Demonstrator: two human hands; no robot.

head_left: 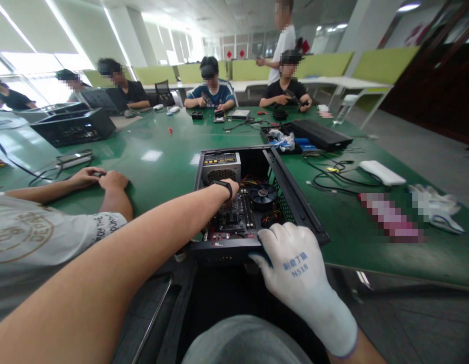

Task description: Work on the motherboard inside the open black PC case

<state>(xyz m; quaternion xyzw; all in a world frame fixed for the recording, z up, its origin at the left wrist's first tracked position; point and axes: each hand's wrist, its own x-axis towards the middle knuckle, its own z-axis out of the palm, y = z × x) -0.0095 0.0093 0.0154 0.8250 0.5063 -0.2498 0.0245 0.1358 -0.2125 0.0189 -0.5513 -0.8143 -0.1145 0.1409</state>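
Observation:
An open black computer case (295, 192) lies on the green table (162, 167) in front of me. Inside it I see a grey power supply (221, 167), a black round fan (263, 194) and the motherboard (234, 217). My bare left arm reaches into the case. My left hand (231, 188), with a black band at the wrist, dips down beside the power supply and its fingers are hidden. My right hand (291, 258), in a white glove, grips the near edge of the case with its fingers curled over the rim.
At my left, a neighbour's hands (101, 178) rest together on the table. Another black case (73, 126) stands far left, and a second open case (306, 136) lies behind mine. Black cables (329, 172), a white box (382, 172) and white gloves (435, 207) lie to the right. Several people sit across the table.

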